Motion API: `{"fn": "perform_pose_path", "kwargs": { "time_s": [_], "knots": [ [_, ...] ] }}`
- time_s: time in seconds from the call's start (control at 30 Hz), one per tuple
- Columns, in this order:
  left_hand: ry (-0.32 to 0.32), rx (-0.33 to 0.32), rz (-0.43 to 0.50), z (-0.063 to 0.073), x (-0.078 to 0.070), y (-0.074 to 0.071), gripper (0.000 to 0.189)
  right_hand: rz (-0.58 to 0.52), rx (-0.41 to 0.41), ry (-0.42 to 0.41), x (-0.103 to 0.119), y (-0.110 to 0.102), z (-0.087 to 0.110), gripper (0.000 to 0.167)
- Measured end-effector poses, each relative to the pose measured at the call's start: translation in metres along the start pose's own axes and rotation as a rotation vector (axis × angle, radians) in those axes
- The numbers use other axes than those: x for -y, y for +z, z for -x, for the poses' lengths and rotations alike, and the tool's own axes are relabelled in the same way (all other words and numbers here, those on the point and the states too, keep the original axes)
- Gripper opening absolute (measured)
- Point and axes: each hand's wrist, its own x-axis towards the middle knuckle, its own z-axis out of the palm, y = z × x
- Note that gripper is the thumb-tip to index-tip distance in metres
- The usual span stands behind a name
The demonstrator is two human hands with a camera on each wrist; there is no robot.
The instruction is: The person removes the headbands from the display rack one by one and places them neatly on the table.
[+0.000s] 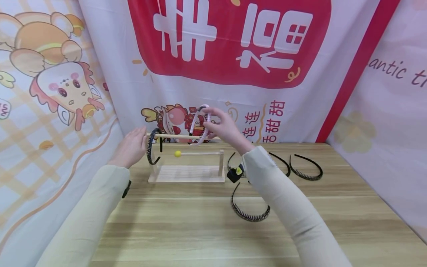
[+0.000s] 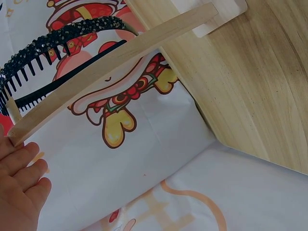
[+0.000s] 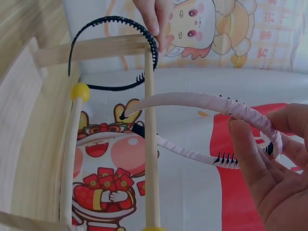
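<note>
My right hand [image 1: 225, 128] pinches a pale pink toothed headband [image 3: 192, 100] by its curved top. In the right wrist view, the band's two arms lie on either side of the wooden rack's top bar [image 3: 150, 178], tips past it. A black, glittery toothed headband [image 1: 150, 148] hangs over the bar's left end. Beside it my left hand [image 1: 131, 146] rests its fingers against the end of the bar. The left wrist view has these fingers [image 2: 26, 173] loosely bent at the wood, the thumb not visible.
Below the bar, a thinner rod ends in a yellow knob [image 1: 178, 153], above the rack's base [image 1: 186, 179]. Several dark headbands lie right on the table, including a toothed one [image 1: 250, 217] and another [image 1: 310, 178]. My right sleeve partly hides one with a black bow [image 1: 234, 175]. Printed cloth hangs behind.
</note>
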Motion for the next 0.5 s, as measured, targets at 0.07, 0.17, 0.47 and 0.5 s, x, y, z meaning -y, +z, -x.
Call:
{"fn": "perform_pose_path", "kwargs": {
  "time_s": [0.07, 0.17, 0.47, 0.5],
  "knots": [
    [0.004, -0.003, -0.001, 0.0, 0.0, 0.0, 0.049, 0.003, -0.004, -0.007, -0.001, -0.006, 0.003, 0.048],
    [0.01, -0.008, -0.004, 0.001, 0.0, 0.001, 0.049, 0.013, -0.012, -0.016, -0.003, -0.013, 0.007, 0.048],
    [0.006, 0.01, 0.006, 0.001, 0.0, 0.0, 0.049, 0.028, -0.061, -0.015, -0.007, -0.033, 0.017, 0.047],
    [0.006, 0.011, 0.008, 0.001, 0.0, 0.0, 0.049, 0.029, -0.065, -0.021, -0.008, -0.035, 0.018, 0.046]
  ]
}}
